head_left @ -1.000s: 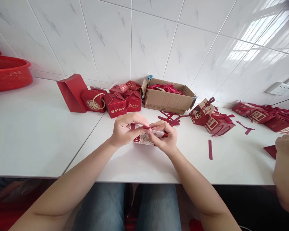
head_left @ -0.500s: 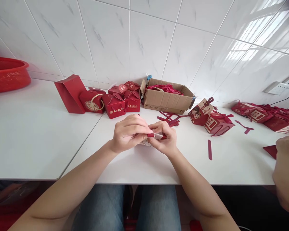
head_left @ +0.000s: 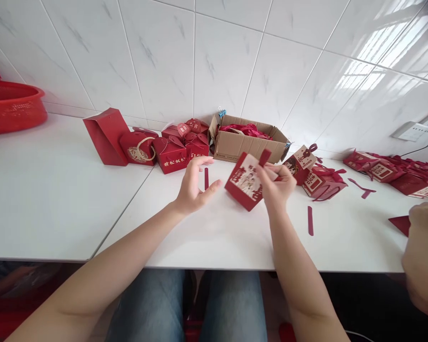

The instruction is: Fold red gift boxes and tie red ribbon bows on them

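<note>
Pinched in my right hand (head_left: pixel 280 185) is a small red gift box (head_left: pixel 244 183) with a pale printed panel, held tilted above the table by its top, where a dark red strap loop (head_left: pixel 265 156) sticks up. My left hand (head_left: pixel 197 185) is apart from the box on its left, thumb and fingers spread with nothing in them. A dark red strip (head_left: pixel 206 178) lies on the white table just beyond my left fingers. Another strip (head_left: pixel 310 221) lies to the right of my right forearm.
Along the tiled wall stand several red boxes (head_left: pixel 169 154) and a cardboard carton (head_left: pixel 248 145) full of red ribbon. More finished-looking boxes (head_left: pixel 323 183) stand at right. A red basket (head_left: pixel 14 107) is far left. Another person's hand (head_left: pixel 426 218) holds a red piece at the right edge.
My hands have separated. My right hand has carried the box up and to the right, showing its printed side. My left hand has let go and moved slightly left.
</note>
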A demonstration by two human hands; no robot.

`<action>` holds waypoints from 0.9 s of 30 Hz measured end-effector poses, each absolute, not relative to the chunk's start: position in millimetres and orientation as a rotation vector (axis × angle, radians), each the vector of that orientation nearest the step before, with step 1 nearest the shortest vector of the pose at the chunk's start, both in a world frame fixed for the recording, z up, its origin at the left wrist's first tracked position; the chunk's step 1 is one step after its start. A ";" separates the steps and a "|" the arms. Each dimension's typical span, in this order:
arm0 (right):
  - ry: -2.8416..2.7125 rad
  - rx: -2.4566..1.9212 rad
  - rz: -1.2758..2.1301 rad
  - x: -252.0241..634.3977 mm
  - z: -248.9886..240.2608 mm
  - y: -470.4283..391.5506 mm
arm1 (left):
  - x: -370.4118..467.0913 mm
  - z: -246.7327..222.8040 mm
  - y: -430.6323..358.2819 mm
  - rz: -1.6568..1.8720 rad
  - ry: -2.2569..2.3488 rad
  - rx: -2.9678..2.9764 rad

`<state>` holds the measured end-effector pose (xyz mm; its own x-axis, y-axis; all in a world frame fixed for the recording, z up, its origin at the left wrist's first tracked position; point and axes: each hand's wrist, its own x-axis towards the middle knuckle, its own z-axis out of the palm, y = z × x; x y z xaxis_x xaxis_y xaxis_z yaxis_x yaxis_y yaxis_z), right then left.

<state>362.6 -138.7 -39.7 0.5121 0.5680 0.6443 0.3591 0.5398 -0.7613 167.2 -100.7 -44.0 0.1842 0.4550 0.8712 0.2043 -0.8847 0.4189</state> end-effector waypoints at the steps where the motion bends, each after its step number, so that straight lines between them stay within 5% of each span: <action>1: -0.997 -1.089 0.098 374.3 -38.0 -135.0 | 168.0 -49.3 -97.2 1.736 0.679 2.277; 14: -0.703 -1.814 -0.459 464.1 -67.6 -110.3 | 175.4 -96.1 -63.6 0.935 1.314 2.489; 27: -0.578 -2.005 -0.346 462.3 -98.9 -90.8 | 169.4 -104.5 -46.6 0.439 1.566 2.463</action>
<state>462.3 -90.8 -98.9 0.8458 0.2534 0.4694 0.5335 -0.4048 -0.7427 169.4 -46.6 -104.5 0.3981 0.9056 0.1461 0.8495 -0.4240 0.3139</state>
